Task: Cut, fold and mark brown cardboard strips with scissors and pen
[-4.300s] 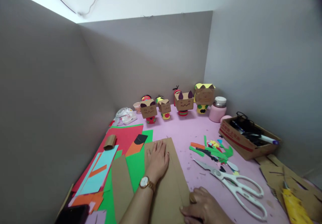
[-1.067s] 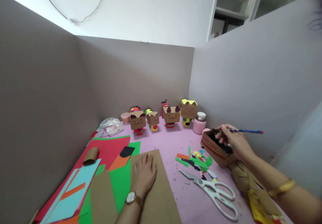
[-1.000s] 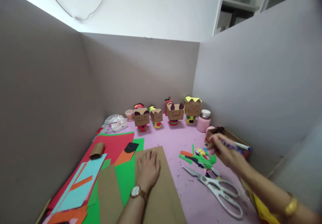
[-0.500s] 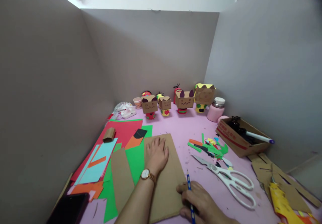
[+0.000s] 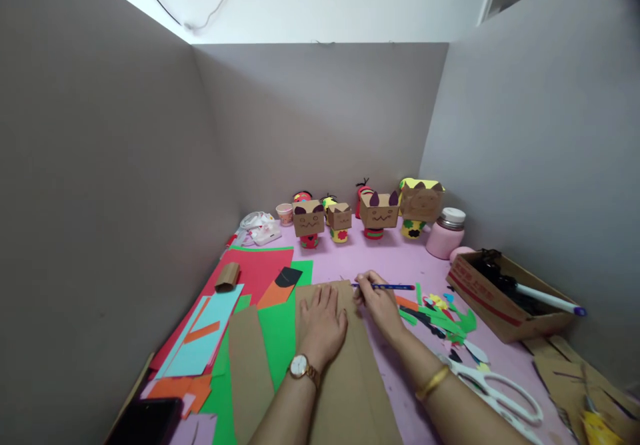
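Note:
My left hand, with a gold watch on the wrist, lies flat on a brown cardboard sheet on the pink table. My right hand grips a blue pencil at the sheet's far right corner, the pencil lying almost level and pointing right. The two hands are close together, nearly touching at the thumbs.
Coloured paper sheets and a cardboard tube lie at left. Several box-headed paper figures and a pink jar stand at the back. Paper scraps, white scissors and a cardboard box with a marker lie right. Grey walls enclose the table.
My right hand took the blue pencil from the box at right, brought it to the sheet's near edge, then moved it up to the far right corner. My left hand stayed put.

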`<state>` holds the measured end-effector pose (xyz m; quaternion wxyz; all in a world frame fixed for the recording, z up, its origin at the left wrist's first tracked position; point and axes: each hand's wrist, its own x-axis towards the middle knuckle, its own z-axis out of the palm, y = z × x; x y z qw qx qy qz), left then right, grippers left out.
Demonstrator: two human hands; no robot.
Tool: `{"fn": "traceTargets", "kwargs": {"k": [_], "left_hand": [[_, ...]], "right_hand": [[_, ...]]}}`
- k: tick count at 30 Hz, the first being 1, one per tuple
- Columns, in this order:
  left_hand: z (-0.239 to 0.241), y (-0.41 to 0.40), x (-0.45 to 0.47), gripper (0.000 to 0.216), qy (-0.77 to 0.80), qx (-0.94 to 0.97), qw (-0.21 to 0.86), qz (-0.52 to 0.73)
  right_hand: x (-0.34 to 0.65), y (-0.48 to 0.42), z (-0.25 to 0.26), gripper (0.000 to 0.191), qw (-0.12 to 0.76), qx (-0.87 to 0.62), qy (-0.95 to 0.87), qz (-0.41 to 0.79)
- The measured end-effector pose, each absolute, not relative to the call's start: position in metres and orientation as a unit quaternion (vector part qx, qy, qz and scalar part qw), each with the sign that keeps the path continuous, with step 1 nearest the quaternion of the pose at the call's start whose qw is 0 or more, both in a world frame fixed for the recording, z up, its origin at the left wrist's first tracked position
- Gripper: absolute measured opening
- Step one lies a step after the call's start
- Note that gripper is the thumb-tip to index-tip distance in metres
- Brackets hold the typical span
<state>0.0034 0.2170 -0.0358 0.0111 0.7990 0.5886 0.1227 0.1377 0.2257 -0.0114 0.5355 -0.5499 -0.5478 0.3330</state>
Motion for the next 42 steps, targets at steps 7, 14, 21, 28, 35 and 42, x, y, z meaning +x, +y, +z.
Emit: {"fn": "traceTargets", "kwargs": {"k": [7, 14, 21, 28, 35, 42], "left_hand": [[-0.041, 0.215, 0.002, 0.052, 0.588, 0.797, 0.012, 0.138], [-0.042, 0.216, 0.002, 0.053, 0.591, 0.794, 0.022, 0.141], [-0.039, 0.213, 0.003, 0.052, 0.589, 0.794, 0.017, 0.152], [-0.043, 0.214, 0.002, 0.053, 0.585, 0.794, 0.016, 0.161], [-0.046, 0.214, 0.002, 0.053, 0.584, 0.794, 0.014, 0.167], [-0.045, 0.213, 0.002, 0.052, 0.585, 0.793, 0.017, 0.169]], "right_hand": [[0.125, 0.258, -0.038, 0.033, 0.535, -0.530, -0.567, 0.335], [0.127, 0.263, -0.041, 0.032, 0.514, -0.517, -0.613, 0.304], [0.126, 0.267, -0.047, 0.031, 0.479, -0.534, -0.647, 0.259], [0.125, 0.263, -0.049, 0.029, 0.444, -0.533, -0.685, 0.224], [0.126, 0.261, -0.054, 0.029, 0.431, -0.522, -0.705, 0.209], [0.129, 0.260, -0.055, 0.028, 0.422, -0.523, -0.710, 0.208]]}}
